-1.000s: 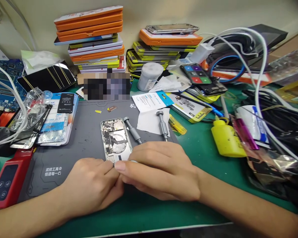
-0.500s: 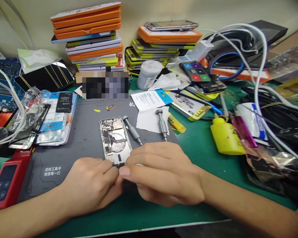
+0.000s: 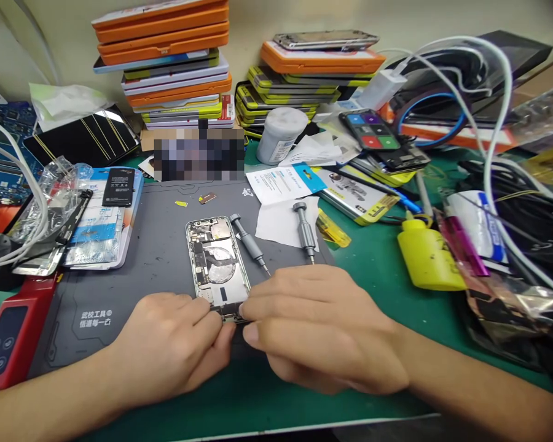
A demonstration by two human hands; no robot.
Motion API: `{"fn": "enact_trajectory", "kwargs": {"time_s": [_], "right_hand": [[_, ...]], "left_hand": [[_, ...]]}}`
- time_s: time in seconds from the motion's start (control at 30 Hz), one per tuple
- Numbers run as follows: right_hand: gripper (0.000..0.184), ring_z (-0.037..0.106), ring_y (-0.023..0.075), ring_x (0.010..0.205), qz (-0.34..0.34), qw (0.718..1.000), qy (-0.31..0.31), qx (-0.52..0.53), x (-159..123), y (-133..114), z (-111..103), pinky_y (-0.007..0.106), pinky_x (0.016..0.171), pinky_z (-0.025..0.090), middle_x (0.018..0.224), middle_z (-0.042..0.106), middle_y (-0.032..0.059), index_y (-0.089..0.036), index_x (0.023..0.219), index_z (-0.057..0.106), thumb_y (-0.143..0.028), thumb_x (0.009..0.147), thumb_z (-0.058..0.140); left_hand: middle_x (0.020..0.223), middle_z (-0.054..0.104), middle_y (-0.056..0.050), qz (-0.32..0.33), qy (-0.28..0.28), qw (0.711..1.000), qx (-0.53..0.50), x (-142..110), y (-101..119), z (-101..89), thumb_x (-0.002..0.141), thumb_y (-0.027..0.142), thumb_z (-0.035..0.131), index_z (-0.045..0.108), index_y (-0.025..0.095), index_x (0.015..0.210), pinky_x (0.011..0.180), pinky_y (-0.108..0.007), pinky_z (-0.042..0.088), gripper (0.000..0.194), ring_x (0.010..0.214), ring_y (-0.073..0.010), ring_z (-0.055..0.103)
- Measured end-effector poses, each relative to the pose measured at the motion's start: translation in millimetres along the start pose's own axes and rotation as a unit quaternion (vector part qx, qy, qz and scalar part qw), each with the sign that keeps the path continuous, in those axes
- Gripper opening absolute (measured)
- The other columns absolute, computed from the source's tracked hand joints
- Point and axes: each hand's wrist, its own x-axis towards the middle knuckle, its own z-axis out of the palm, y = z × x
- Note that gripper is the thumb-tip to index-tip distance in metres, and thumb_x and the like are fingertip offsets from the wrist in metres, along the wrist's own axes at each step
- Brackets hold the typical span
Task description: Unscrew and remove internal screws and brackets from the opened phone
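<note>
An opened phone [image 3: 225, 270] lies on the grey work mat with its inner parts bare: small boards, a round silver coil and a dark strip near the bottom end. My left hand [image 3: 175, 341] is closed at the phone's lower left corner, thumb and forefinger gripping its edge. At the lower right corner my right hand [image 3: 322, 328] has its fingers curled and pressed together; whatever they hold is hidden. Beside the phone's right edge lies a grey screwdriver [image 3: 249, 241]. A second grey screwdriver [image 3: 305, 232] rests on a white paper [image 3: 276, 226].
The grey mat [image 3: 159, 245] carries a small copper-coloured piece [image 3: 207, 197] and a yellow scrap [image 3: 181, 204]. Left are a black battery [image 3: 118, 187] and a red device [image 3: 9, 337]. Right stands a yellow bottle [image 3: 426, 258] beside cables. Stacked orange boxes [image 3: 163, 46] line the back.
My right hand has moved slightly right, away from my left hand, uncovering more of the phone's bottom end. My left hand stays at the lower left corner. The view has shifted slightly.
</note>
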Motion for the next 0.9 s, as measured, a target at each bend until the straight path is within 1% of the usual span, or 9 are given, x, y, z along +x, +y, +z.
{"fn": "enact_trajectory", "kwargs": {"time_s": [0.07,0.13,0.27,0.47,0.67,0.8,0.9], "right_hand": [[0.006,0.077,0.0156,0.084,-0.007,1.0,0.008,0.021,0,0,2,0.03,0.073,0.062,0.091,0.081,0.0034,-0.02,0.101,0.067,-0.016,0.103,0.063],[0.006,0.076,0.0157,0.084,-0.016,1.0,0.019,0.005,0,1,4,0.03,0.073,0.062,0.09,0.079,0.0034,-0.02,0.103,0.068,-0.016,0.101,0.066],[0.012,0.075,0.0148,0.084,-0.023,0.999,0.033,-0.01,-2,2,9,0.03,0.077,0.064,0.089,0.077,0.002,-0.022,0.104,0.069,-0.014,0.097,0.074],[0.014,0.074,0.0161,0.078,-0.023,0.999,0.021,0.011,0,2,10,0.031,0.072,0.062,0.086,0.075,0.0022,-0.02,0.11,0.066,-0.011,0.099,0.063],[0.018,0.068,0.0172,0.066,-0.025,0.996,0.075,0.041,6,1,11,0.031,0.062,0.058,0.074,0.071,0.0018,-0.016,0.113,0.065,-0.012,0.098,0.056],[0.016,0.07,0.0174,0.069,-0.025,0.997,0.068,0.018,7,2,13,0.032,0.066,0.059,0.08,0.075,0.0041,-0.016,0.113,0.066,-0.013,0.101,0.056],[0.023,0.07,0.0182,0.069,-0.028,0.994,0.094,0.042,7,2,13,0.032,0.066,0.06,0.08,0.075,0.0057,-0.014,0.116,0.066,-0.013,0.102,0.049]], "left_hand": [[0.058,0.054,0.003,0.001,-0.002,1.0,-0.002,-1,0,0.3,0.112,0.019,0.043,0.055,0.021,0.065,0.048,-0.033,0.036,0.048,0.047,-0.0132,0.05],[0.059,0.055,0.002,0.004,-0.004,1.0,-0.004,-2,-1,0.4,0.112,0.021,0.042,0.054,0.021,0.065,0.048,-0.032,0.036,0.048,0.048,-0.0132,0.051],[0.059,0.057,0.002,0.003,-0.002,1.0,-0.001,-4,-1,0.6,0.113,0.022,0.04,0.055,0.021,0.066,0.048,-0.031,0.035,0.049,0.047,-0.0132,0.051],[0.058,0.056,0.002,0.005,0.005,1.0,0.003,-4,0,1.8,0.112,0.021,0.041,0.056,0.021,0.064,0.047,-0.033,0.036,0.05,0.047,-0.0132,0.051],[0.058,0.055,0.003,0.003,0.009,1.0,0.001,-3,0,2.6,0.112,0.021,0.041,0.057,0.021,0.064,0.046,-0.033,0.037,0.051,0.047,-0.0131,0.05],[0.058,0.056,0.002,0.005,0.01,1.0,0.006,-3,0,2.3,0.113,0.022,0.041,0.059,0.02,0.064,0.046,-0.034,0.037,0.051,0.047,-0.0137,0.052],[0.057,0.055,0.003,0.004,0.01,1.0,0.004,-3,1,1.8,0.112,0.021,0.042,0.058,0.02,0.064,0.046,-0.033,0.038,0.051,0.046,-0.0134,0.051]]}}
